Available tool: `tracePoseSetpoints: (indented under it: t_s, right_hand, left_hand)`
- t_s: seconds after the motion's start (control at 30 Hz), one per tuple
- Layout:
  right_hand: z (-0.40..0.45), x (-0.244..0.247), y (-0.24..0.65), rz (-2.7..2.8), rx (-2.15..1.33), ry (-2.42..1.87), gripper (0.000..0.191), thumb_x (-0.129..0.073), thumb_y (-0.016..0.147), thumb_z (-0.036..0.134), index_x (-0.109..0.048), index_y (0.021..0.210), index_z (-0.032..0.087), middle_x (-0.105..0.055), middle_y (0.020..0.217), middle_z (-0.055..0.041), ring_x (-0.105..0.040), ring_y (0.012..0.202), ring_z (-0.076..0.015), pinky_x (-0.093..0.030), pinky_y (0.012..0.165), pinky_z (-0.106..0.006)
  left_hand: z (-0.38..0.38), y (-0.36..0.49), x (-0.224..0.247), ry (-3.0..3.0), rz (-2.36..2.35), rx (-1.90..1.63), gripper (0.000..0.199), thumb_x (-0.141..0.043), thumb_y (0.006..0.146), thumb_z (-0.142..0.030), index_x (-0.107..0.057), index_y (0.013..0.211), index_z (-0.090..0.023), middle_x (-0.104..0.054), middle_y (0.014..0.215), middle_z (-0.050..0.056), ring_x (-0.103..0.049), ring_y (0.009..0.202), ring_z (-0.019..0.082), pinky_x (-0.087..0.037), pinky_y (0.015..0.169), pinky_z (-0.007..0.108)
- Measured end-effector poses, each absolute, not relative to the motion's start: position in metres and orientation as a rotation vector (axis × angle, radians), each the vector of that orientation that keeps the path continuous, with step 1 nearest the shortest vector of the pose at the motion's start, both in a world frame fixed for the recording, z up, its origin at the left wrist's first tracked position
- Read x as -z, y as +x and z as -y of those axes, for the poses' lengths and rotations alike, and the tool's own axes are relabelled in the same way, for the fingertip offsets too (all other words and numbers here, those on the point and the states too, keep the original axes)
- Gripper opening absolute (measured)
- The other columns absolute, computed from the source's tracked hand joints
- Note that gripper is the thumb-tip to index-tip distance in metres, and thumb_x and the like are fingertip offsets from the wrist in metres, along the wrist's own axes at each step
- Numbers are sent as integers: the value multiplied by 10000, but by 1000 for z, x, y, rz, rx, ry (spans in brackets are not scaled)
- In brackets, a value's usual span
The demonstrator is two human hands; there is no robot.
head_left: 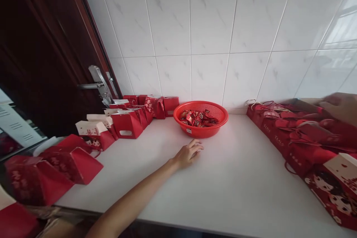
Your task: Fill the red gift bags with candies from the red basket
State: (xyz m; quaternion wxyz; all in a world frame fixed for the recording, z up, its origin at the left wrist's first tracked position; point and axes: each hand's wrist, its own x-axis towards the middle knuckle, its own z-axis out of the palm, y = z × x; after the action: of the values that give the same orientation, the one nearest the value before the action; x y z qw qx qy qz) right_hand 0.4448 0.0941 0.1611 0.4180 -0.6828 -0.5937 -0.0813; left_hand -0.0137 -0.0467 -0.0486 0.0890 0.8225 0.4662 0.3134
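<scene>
My left hand (188, 155) rests on the white tabletop (223, 178), just in front of a red plastic basket (205, 132). Its fingers are loosely bent and apart, with nothing in them. Inside the basket lie several small red-wrapped packets (192, 117). At the right edge, my right hand (338, 106) is smeared by motion and partly cut off. It is over the far end of the packed red gift bags (290, 139), and its fingers cannot be made out. Whether it touches a bag is unclear.
Several red gift boxes (129, 123) stand along the left side, some with their tops up. A cartoon-printed box (334, 189) sits at the near right. Behind are a tiled wall (209, 26) and a dark door (50, 37) with a metal handle (99, 81).
</scene>
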Motion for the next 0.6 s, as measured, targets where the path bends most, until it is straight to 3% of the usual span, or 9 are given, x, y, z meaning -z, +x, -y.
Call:
tracePoseSetpoints:
  t_s: [0.07,0.17,0.27,0.37,0.47,0.6]
  right_hand:
    - [-75,-162,397,1633,18,-1720,51,-800,796,162,-779,763,195,-730,671,-102,-608,580,-150,-394,601,-361]
    - [-36,-132,324,2070,-157,-1183,122,-727,847,169,-770,943,231,-772,874,-76,-686,692,-184,-503,672,-329]
    - [0,-79,268,2499,-258,-559,198,-569,952,298,-735,1040,235,-763,974,-94,-698,734,-212,-532,676,-346]
    - [22,-32,236,2721,-240,-269,251,-471,989,266,-719,987,227,-752,932,-91,-684,747,-227,-510,698,-370]
    - [26,-3,222,2811,-344,-271,260,-450,987,226,-708,966,218,-742,928,-87,-669,731,-216,-496,685,-354]
    - [20,15,218,2815,-542,-364,246,-456,963,187,-702,969,203,-740,945,-83,-666,725,-200,-491,669,-328]
  left_hand:
    - [49,-20,36,2526,-1405,-895,287,-437,966,-283,-693,1056,-191,-621,1274,128,-706,867,184,-567,867,347]
    - [61,-40,3,2552,-1554,-1003,302,-423,982,-289,-703,1044,-196,-639,1255,121,-702,969,202,-555,904,343]
    - [85,-72,-37,2497,-1811,-1147,306,-430,984,-307,-712,1038,-200,-646,1245,111,-673,1079,223,-539,937,344]
    - [126,-109,-74,2338,-2239,-1241,296,-476,947,-359,-722,1020,-212,-631,1277,99,-627,1164,254,-508,1002,377]
    - [176,-142,-99,2006,-2786,-1221,307,-495,900,-362,-722,1034,-203,-620,1271,96,-575,1222,276,-441,1090,412]
    - [228,-183,-107,1336,-3372,-838,431,-475,889,-374,-678,1133,-83,-641,1178,167,-531,1226,331,-398,1098,525]
